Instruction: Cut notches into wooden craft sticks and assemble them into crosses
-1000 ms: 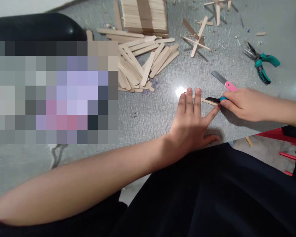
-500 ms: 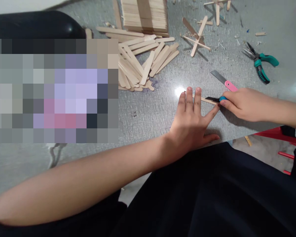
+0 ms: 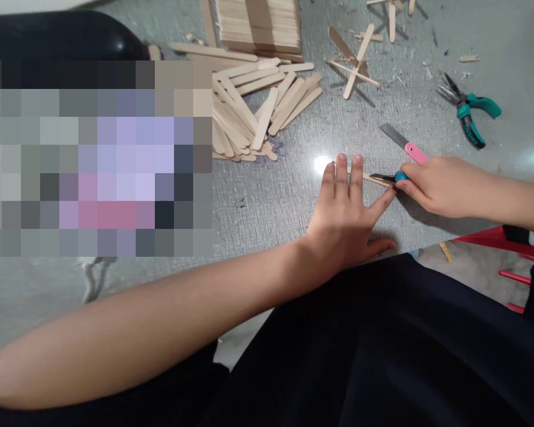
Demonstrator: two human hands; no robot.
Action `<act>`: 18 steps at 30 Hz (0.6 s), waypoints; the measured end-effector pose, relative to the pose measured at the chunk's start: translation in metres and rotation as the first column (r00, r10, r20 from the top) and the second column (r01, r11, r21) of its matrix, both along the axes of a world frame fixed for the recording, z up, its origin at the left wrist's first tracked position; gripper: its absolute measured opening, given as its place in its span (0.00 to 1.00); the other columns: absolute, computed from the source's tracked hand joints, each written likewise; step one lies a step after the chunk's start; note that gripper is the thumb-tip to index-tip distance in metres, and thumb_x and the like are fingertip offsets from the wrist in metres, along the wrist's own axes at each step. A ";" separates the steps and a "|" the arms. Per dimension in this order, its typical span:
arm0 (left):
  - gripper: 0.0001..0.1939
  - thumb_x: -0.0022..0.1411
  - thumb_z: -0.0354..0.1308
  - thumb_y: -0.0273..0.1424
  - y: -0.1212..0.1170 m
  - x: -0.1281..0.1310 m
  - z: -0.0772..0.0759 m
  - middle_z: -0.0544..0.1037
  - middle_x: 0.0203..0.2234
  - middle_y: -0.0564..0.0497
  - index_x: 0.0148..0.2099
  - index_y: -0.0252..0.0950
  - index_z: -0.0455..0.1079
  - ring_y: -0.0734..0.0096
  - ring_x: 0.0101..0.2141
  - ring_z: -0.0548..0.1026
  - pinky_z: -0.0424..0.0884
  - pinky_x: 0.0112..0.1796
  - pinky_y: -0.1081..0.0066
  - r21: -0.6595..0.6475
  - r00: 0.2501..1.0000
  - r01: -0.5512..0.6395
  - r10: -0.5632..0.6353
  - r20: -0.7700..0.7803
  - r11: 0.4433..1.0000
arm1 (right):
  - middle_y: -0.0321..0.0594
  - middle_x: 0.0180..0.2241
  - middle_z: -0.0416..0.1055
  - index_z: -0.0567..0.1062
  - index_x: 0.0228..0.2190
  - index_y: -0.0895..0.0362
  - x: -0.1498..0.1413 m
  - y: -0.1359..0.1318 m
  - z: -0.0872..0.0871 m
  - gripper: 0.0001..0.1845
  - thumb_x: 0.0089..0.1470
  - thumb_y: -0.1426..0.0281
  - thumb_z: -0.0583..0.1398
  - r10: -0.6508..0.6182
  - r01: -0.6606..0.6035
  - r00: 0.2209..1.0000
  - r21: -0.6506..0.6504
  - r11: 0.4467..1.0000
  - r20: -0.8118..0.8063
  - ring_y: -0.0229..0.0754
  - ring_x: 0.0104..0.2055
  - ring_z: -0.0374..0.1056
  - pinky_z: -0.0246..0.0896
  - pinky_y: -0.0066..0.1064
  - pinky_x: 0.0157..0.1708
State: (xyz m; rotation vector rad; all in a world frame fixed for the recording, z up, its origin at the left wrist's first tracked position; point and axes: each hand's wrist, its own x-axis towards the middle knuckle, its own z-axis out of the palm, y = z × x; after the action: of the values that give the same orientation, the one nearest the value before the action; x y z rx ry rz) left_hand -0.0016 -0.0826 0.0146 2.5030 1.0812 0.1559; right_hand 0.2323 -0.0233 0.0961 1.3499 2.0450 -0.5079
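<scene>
My left hand [image 3: 342, 219] lies flat on the table with its fingers spread, pressing down a wooden craft stick [image 3: 359, 174]. Part of the stick is hidden under those fingers. My right hand [image 3: 447, 188] is closed around a craft knife [image 3: 400, 177] with a blue front end; its dark blade rests along the stick, pointing left towards my left fingers. Most of the knife's handle is hidden in the fist. Just beyond the right hand lies a pink-handled knife [image 3: 413, 152] with its blade bare, its rear end covered by the hand.
Green-and-black pliers [image 3: 464, 111] lie at the right. Loose craft sticks [image 3: 264, 118] spread in front of a stacked bundle [image 3: 258, 26]. A crossed-stick piece [image 3: 357, 68] stands behind my hands, among scattered shavings. A black rounded object [image 3: 66, 35] is at upper left, above a blurred-out patch.
Both hands keep their positions, and the blade still lies on the stick. The view has shifted very slightly; the knife seems tilted a little differently.
</scene>
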 end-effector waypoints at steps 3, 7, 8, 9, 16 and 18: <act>0.65 0.64 0.84 0.57 0.000 0.000 -0.002 0.52 0.90 0.23 0.91 0.43 0.61 0.01 0.86 0.52 0.54 0.79 0.12 0.002 1.000 0.005 -0.005 0.005 1.000 | 0.58 0.45 0.85 0.79 0.58 0.60 -0.004 0.001 0.003 0.33 0.85 0.53 0.43 -0.003 0.004 0.999 -0.012 1.000 0.048 0.54 0.37 0.73 0.44 0.41 0.36; 0.65 0.65 0.83 0.57 0.000 -0.001 -0.002 0.50 0.90 0.22 0.92 0.44 0.59 0.01 0.86 0.50 0.52 0.80 0.12 0.003 1.000 0.010 -0.010 0.017 1.000 | 0.61 0.46 0.86 0.78 0.62 0.60 -0.010 0.006 0.009 0.32 0.85 0.53 0.44 -0.019 0.023 0.993 -0.036 0.999 0.119 0.55 0.36 0.76 0.46 0.41 0.34; 0.65 0.66 0.83 0.57 0.000 -0.001 -0.002 0.49 0.90 0.22 0.92 0.44 0.58 0.01 0.86 0.50 0.52 0.80 0.12 0.000 1.000 0.011 -0.011 0.020 1.000 | 0.61 0.46 0.86 0.78 0.62 0.60 -0.013 0.007 0.011 0.31 0.85 0.52 0.45 -0.018 0.023 0.990 -0.035 0.999 0.142 0.55 0.36 0.76 0.47 0.40 0.34; 0.65 0.66 0.83 0.56 0.000 -0.001 -0.001 0.49 0.90 0.22 0.93 0.44 0.58 0.01 0.86 0.50 0.52 0.80 0.12 -0.005 1.000 0.015 -0.014 0.022 1.000 | 0.61 0.46 0.86 0.78 0.62 0.59 -0.016 0.008 0.014 0.31 0.85 0.52 0.46 -0.016 0.022 0.985 -0.030 0.999 0.174 0.56 0.36 0.77 0.47 0.40 0.34; 0.61 0.67 0.82 0.57 0.001 0.000 0.004 0.50 0.89 0.20 0.90 0.39 0.63 0.02 0.86 0.50 0.52 0.80 0.12 -0.033 0.999 0.014 -0.013 0.041 0.999 | 0.63 0.42 0.85 0.79 0.60 0.62 -0.040 0.012 0.032 0.26 0.84 0.59 0.50 0.026 -0.015 0.964 -0.046 0.999 0.263 0.58 0.37 0.79 0.49 0.41 0.33; 0.62 0.67 0.82 0.56 0.000 0.001 0.003 0.50 0.89 0.20 0.90 0.39 0.62 0.03 0.86 0.51 0.51 0.80 0.12 -0.030 0.998 0.010 -0.008 0.061 1.000 | 0.61 0.40 0.85 0.80 0.58 0.61 -0.044 0.013 0.036 0.24 0.84 0.59 0.51 0.024 -0.010 0.955 -0.051 0.999 0.296 0.59 0.36 0.79 0.51 0.41 0.33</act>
State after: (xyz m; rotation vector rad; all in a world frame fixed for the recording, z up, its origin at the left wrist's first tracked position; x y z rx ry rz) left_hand -0.0006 -0.0827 0.0179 2.4597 1.0405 0.2108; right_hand 0.1884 -0.0103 0.1322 1.2929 1.7865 -0.3225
